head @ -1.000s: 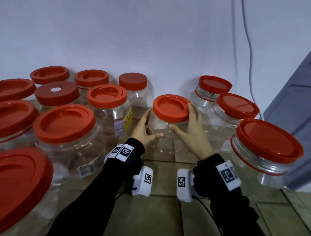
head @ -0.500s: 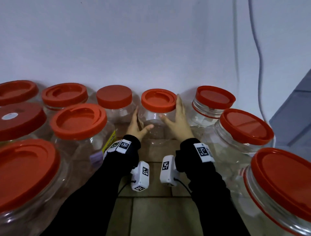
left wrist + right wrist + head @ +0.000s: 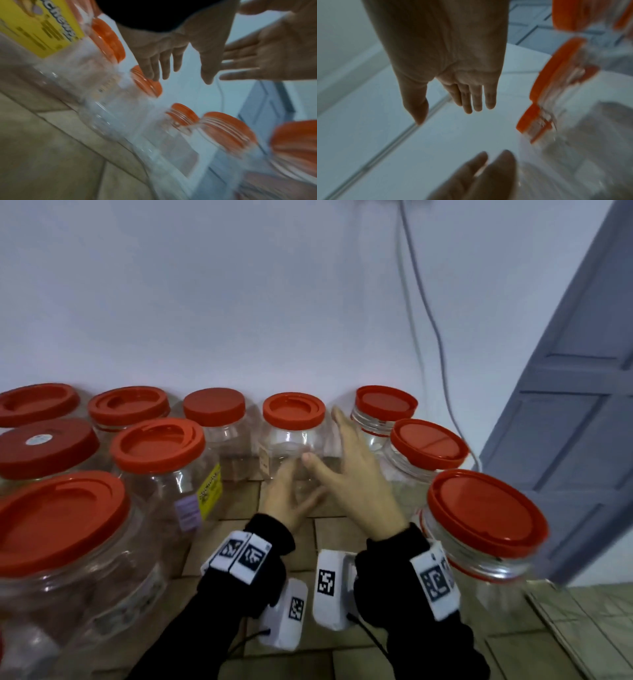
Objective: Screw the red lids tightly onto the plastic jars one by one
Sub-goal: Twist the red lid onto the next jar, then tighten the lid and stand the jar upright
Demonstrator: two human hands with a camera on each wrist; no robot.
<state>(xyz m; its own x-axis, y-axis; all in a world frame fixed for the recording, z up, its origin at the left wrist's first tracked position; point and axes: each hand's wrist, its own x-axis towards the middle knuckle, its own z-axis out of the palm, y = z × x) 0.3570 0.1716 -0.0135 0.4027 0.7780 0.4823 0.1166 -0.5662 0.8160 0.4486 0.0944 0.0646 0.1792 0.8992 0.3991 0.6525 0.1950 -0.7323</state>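
Against the wall at twelve o'clock stands the small jar (image 3: 291,446), upright with its red lid (image 3: 294,409) seated on the neck. We have both hands just short of it and touching nothing. Our left hand (image 3: 291,501) hangs low at six o'clock from the jar, fingers straight and loose. Our right hand (image 3: 356,481) is spread flat, empty, fingertips up toward one o'clock beside the lid. Every jar we can see wears a lid, so we judge the next candidate to lie at three o'clock: the near right jar (image 3: 479,546), whose lid (image 3: 486,510) looks slightly tilted. It stands upright just beside our right wrist, which makes that hand the nearer one. Whether that lid is tight, we cannot tell.
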